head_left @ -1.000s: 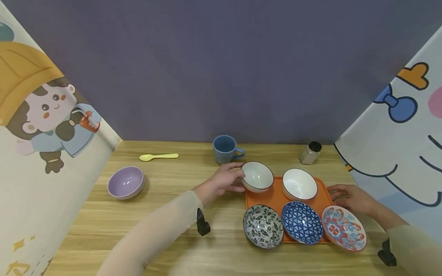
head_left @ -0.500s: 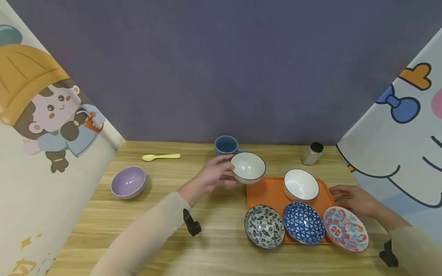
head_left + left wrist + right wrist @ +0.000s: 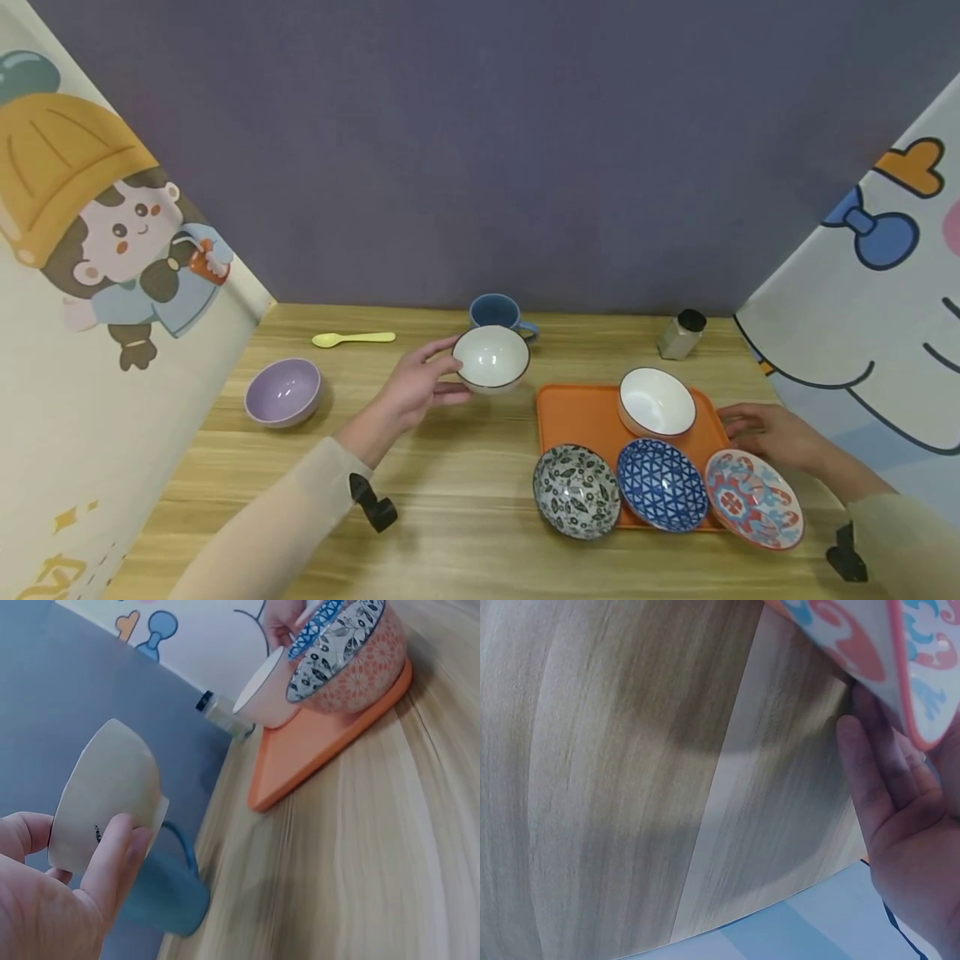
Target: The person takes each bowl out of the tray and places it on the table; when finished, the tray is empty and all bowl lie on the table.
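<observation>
My left hand (image 3: 405, 393) grips a white bowl (image 3: 491, 358) with a dark rim, thumb at the edge and fingers beneath. In the left wrist view this bowl (image 3: 109, 787) is raised and tilted, overlapping the blue mug (image 3: 169, 892). My right hand (image 3: 776, 433) lies by the right edge of the orange tray (image 3: 570, 412), fingers loosely bent, beside a red-and-blue patterned bowl (image 3: 753, 500). On the tray sits a second white bowl (image 3: 656, 402). A blue triangle-patterned bowl (image 3: 662, 485) and a black-and-white leaf-patterned bowl (image 3: 576, 492) line the tray's front edge.
A purple bowl (image 3: 283, 393) stands at the left of the wooden table (image 3: 450, 517), with a yellow spoon (image 3: 352, 339) behind it. At the back right is a small jar (image 3: 681, 335) with a black lid. Walls border the table behind and at both sides.
My left hand has lifted the white bowl off the tray's back left corner and carried it left, in front of the mug. The right hand stays by the tray's edge.
</observation>
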`<action>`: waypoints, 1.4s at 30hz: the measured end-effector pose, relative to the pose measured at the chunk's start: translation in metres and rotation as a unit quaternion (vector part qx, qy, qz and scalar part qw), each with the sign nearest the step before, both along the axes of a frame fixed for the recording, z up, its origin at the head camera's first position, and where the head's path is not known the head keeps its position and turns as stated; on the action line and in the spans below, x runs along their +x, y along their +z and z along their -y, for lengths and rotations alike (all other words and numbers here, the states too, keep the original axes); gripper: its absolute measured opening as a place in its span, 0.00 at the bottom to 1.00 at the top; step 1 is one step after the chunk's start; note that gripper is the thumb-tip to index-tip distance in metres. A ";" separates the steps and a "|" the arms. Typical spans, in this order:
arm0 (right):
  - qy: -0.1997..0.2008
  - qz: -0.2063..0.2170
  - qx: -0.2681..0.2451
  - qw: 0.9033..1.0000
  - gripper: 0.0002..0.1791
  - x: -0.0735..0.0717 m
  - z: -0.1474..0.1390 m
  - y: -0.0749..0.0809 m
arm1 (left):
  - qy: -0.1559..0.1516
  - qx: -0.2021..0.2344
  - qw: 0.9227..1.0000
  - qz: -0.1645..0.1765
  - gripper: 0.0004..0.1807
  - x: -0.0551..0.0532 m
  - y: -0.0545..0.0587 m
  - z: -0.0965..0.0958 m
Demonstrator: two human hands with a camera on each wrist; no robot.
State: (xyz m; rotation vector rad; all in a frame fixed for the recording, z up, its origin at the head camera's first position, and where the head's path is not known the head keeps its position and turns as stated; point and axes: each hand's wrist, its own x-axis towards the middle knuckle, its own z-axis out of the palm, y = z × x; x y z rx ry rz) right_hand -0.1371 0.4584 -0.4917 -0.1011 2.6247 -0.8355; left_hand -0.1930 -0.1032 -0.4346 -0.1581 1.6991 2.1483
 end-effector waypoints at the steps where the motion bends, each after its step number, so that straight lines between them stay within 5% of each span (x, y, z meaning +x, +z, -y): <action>1: 0.001 0.000 0.000 1.000 0.30 0.000 0.000 0.000 | 0.005 -0.001 1.000 0.000 0.31 0.001 -0.001 0.005; 13: -0.003 0.005 -0.007 1.000 0.31 -0.001 -0.003 -0.004 | 0.081 -0.017 0.996 -0.013 0.34 0.016 -0.006 0.069; 20: -0.004 0.007 0.004 1.000 0.31 -0.002 -0.003 -0.005 | 0.120 -0.028 0.992 -0.002 0.34 0.027 -0.019 0.098; 42: -0.014 0.011 0.010 1.000 0.31 -0.002 -0.001 -0.003 | 0.178 -0.037 0.983 0.013 0.39 0.041 -0.058 0.119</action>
